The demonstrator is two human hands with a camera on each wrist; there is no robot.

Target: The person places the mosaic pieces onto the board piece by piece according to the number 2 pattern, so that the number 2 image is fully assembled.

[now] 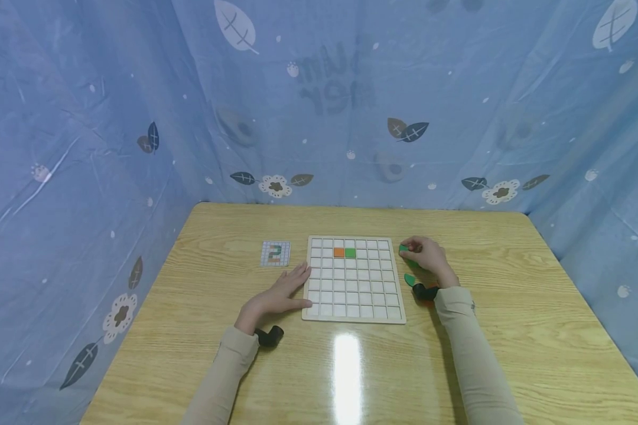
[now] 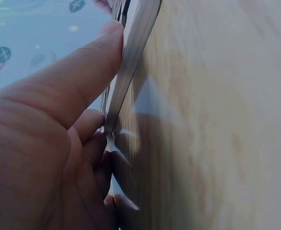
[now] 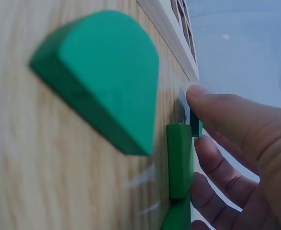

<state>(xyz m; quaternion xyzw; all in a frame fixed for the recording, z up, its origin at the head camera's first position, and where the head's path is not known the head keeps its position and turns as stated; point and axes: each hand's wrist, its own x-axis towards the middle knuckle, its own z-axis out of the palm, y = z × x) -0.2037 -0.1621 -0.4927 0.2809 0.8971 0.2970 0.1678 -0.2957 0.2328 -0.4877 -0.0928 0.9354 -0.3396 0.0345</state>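
A white gridded wooden board (image 1: 345, 295) lies mid-table, with an orange tile (image 1: 339, 252) and a green tile (image 1: 350, 253) side by side in its second row. My left hand (image 1: 279, 295) rests at the board's left edge, thumb and fingers extended and touching the frame. Beyond the board's upper right side, my right hand (image 1: 427, 255) pinches a small green block (image 3: 196, 124) between thumb and fingers. Another green block (image 3: 179, 163) stands right by those fingers in the right wrist view. A green piece with a rounded edge (image 3: 106, 72) lies nearer the wrist.
A small card (image 1: 274, 254) printed with a coloured figure like a 2 lies left of the board. Something orange (image 1: 430, 303) shows partly under my right wrist. A black wrist device (image 1: 269, 336) is on my left wrist. A blue patterned curtain (image 1: 324, 118) surrounds the table.
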